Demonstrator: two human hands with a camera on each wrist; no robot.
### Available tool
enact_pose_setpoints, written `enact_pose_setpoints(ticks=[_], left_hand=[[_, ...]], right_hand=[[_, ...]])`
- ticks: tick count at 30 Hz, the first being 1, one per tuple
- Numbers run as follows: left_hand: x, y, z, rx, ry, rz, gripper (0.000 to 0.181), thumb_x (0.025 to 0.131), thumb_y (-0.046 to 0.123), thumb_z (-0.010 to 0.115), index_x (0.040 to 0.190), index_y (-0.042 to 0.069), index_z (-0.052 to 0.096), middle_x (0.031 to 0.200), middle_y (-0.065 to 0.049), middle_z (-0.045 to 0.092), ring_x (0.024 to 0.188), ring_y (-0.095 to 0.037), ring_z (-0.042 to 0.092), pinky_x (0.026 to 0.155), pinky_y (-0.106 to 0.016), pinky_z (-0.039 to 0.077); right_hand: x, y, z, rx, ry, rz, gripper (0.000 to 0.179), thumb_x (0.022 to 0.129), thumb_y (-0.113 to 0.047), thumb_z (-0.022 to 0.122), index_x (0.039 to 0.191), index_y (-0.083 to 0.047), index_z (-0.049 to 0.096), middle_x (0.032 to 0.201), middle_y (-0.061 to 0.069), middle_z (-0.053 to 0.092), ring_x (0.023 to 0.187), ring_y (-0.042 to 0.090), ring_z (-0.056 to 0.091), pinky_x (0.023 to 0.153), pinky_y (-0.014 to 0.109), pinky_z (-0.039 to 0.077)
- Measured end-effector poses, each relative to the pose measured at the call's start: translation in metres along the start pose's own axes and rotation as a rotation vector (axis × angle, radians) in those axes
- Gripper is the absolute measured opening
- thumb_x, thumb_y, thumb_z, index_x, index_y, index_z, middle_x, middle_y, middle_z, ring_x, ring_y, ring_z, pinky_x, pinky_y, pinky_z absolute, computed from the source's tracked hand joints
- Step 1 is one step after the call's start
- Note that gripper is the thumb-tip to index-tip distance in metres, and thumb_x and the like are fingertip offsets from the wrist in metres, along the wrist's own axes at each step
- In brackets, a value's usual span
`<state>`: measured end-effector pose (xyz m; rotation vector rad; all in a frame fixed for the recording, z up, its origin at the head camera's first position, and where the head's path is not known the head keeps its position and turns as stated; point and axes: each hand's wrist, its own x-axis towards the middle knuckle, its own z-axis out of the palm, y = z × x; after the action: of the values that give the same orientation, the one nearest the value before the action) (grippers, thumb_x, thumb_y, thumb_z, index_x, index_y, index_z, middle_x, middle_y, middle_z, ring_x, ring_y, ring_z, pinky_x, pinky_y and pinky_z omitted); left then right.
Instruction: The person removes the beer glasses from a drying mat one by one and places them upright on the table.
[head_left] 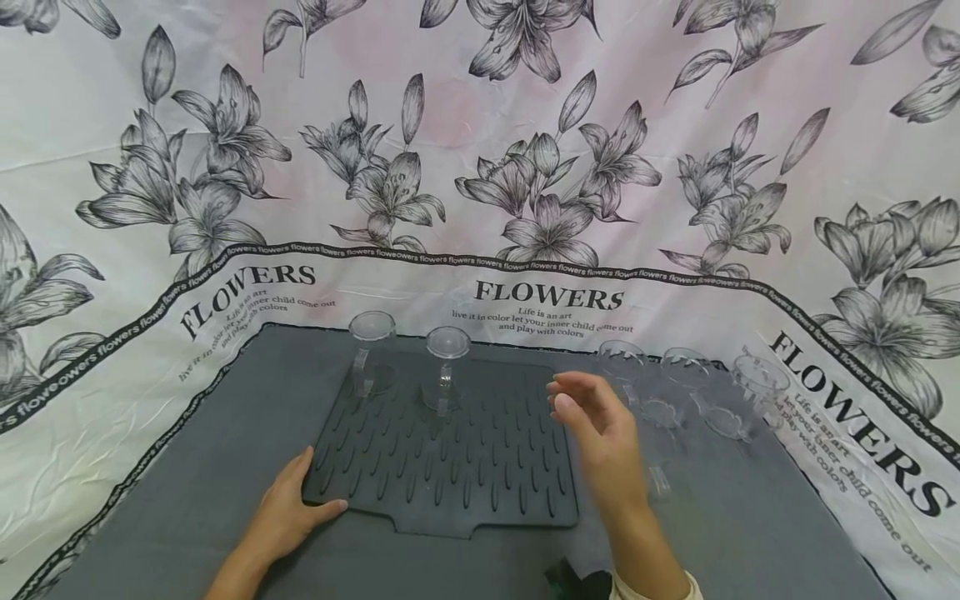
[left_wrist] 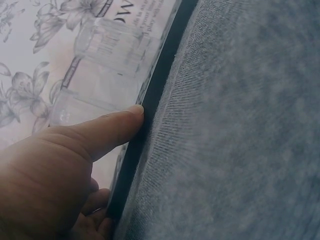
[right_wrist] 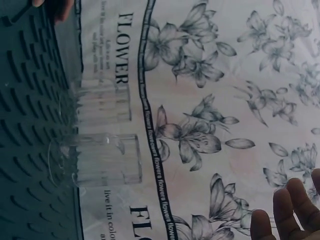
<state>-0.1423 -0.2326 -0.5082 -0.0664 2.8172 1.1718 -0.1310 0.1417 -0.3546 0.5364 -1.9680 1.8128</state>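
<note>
A dark ridged drying mat (head_left: 495, 500) lies on the grey cloth. My left hand (head_left: 285, 504) holds its near left corner, thumb at the front edge and fingers along the left side; the left wrist view shows the thumb (left_wrist: 117, 127) against the mat's rim. Toward the back of the mat stand two clear glass mugs, one at the left (head_left: 372, 329) and another (head_left: 447, 343) beside it. My right hand (head_left: 607, 442) is raised over the mat's right edge, fingers loosely bent, holding nothing. In the right wrist view its fingertips (right_wrist: 285, 215) show at the lower right.
Three more clear glass vessels, the left one (head_left: 621, 360), the middle one (head_left: 686, 367) and the right one (head_left: 760, 377), stand on the cloth at the back right. A small clear shiny piece (head_left: 659, 482) shows beside my right wrist. Flower-printed fabric (head_left: 405, 283) hangs behind.
</note>
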Motion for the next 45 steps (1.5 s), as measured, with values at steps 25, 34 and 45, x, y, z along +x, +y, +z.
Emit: enact_pose_setpoints(ticks=[25,34,45], left_hand=[[0.001,-0.001,0.003,0.009,0.013,-0.007,0.116,0.073,0.051,0.081,0.149,-0.01,0.018,0.148,-0.036,0.021,0.134,-0.054,0.02,0.102,-0.066,0.023],[0.001,-0.001,0.001,0.004,0.019,-0.01,0.115,0.073,0.049,0.081,0.149,-0.01,0.018,0.148,-0.035,0.022,0.134,-0.053,0.02,0.103,-0.066,0.023],[0.001,0.0,0.001,0.025,0.032,-0.004,0.114,0.073,0.049,0.082,0.148,-0.011,0.02,0.146,-0.037,0.023,0.133,-0.054,0.022,0.102,-0.065,0.025]], right_hand=[[0.034,0.083,0.054,0.069,-0.128,0.149,0.027,0.1,-0.012,0.056,0.123,0.001,0.056,0.119,0.02,0.058,0.108,0.034,0.055,0.085,0.045,0.049],[0.038,0.078,0.073,0.027,-0.152,0.174,0.027,0.099,-0.008,0.054,0.122,0.007,0.053,0.117,0.023,0.057,0.106,0.03,0.056,0.082,0.037,0.05],[0.038,0.097,0.095,0.002,-0.134,0.247,0.033,0.098,-0.015,0.058,0.123,0.006,0.054,0.116,0.018,0.057,0.106,0.031,0.057,0.082,0.04,0.051]])
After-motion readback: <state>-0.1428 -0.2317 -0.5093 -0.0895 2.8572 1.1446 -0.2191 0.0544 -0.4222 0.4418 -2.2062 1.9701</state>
